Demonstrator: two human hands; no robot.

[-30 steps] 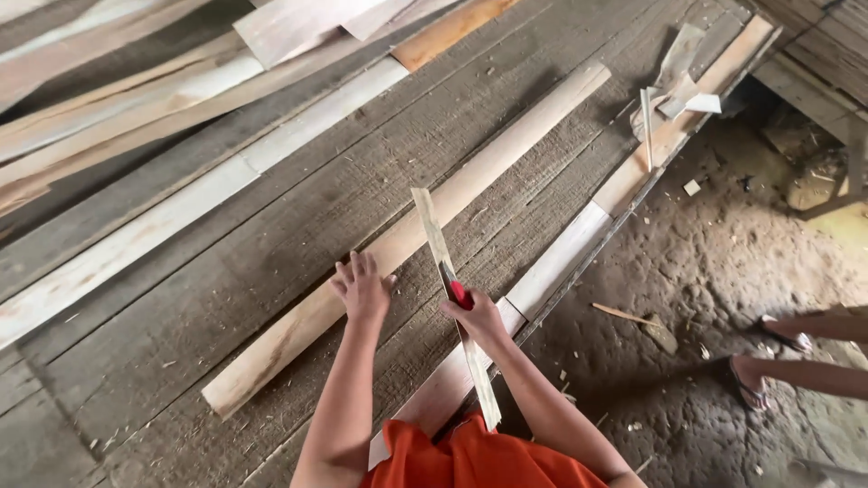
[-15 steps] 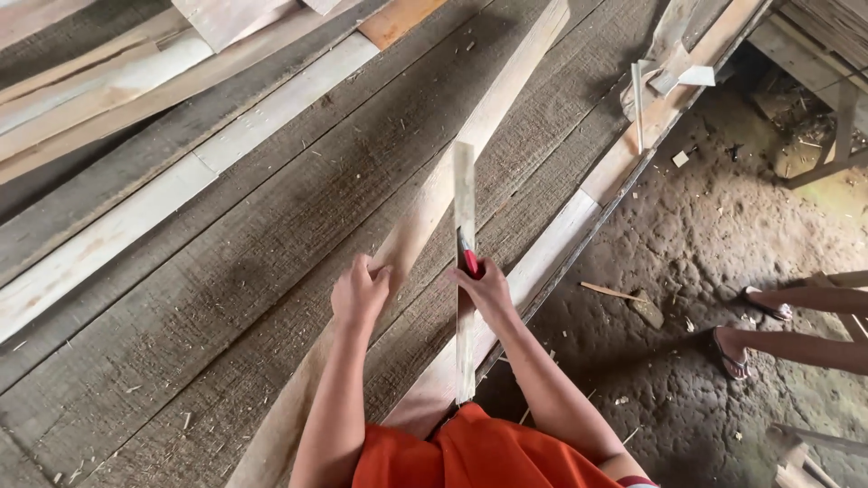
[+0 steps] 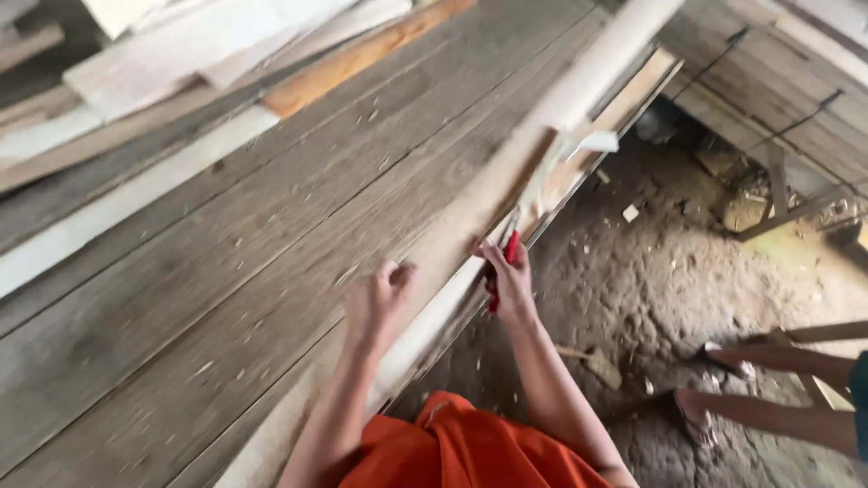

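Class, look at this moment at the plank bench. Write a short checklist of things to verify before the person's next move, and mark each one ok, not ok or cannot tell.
1. Left hand rests on the long pale plank: ok.
2. Right hand grips the red-handled tool: ok.
3. What kind of tool it is, and where its working end sits: cannot tell, the picture is blurred.
4. Plank lies flat along the grey bench boards: ok.
5. Another person's sandalled feet stand on the dirt floor close beside the bench: not ok.
6. Loose wood scraps lie at the bench edge ahead of the tool: not ok.
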